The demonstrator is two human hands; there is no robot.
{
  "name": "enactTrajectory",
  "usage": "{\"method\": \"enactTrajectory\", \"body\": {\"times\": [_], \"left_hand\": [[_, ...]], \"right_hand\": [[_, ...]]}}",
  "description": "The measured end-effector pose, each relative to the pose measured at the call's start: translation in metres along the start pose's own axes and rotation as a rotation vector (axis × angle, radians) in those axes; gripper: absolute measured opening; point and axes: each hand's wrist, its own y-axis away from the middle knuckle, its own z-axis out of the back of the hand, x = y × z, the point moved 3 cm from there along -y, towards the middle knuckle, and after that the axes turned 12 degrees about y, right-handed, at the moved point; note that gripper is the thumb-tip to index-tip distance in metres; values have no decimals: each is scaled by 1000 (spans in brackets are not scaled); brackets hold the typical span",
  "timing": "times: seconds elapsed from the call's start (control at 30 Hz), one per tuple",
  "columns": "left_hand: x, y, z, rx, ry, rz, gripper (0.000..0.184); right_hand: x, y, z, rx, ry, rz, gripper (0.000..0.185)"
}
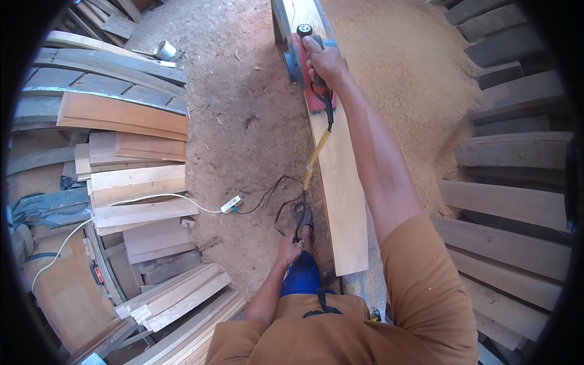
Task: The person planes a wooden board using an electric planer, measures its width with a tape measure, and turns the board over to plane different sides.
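My right hand is wrapped round the rear handle of a red electric planer, which rests on a long pale board. The planer has a black front knob and a blue part at its left side. From the handle's back, a black power cord, partly wrapped in yellow, runs down along the board's left edge. My left hand is closed on this cord, low near my leg. The board lies on a narrow bench, mostly hidden under it.
A white extension socket lies on the dirt floor with a white cable. Stacked planks line the left; more boards line the right. Sawdust is heaped right of the bench. A white pot stands at the upper left.
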Motion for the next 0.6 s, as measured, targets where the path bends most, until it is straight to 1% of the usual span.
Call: {"method": "enactTrajectory", "body": {"times": [0.1, 0.2, 0.27, 0.33, 0.43, 0.5, 0.57, 0.6], "left_hand": [[44, 6, -7, -1, 62, 36, 30], [30, 37, 4, 11, -43, 77, 30], [48, 52, 9, 66, -171, 193, 32], [60, 72, 17, 79, -151, 133, 34], [102, 90, 20, 134, -318, 236, 36], [113, 104, 21, 96, -243, 267, 34], [129, 113, 23, 50, -228, 263, 35], [141, 112, 23, 22, -248, 244, 37]], "right_hand": [[-7, 28, 5, 14, 9, -56, 54], [-27, 76, 8, 4, 34, -114, 53], [-30, 135, 16, 29, 51, -152, 51], [-66, 189, 14, 6, 84, -84, 45], [-99, 306, 25, 25, 199, -35, 40], [-118, 394, 35, 83, 218, -96, 42], [-152, 465, 38, 196, 119, -207, 49], [-174, 495, 38, 176, 156, -166, 49]]}}
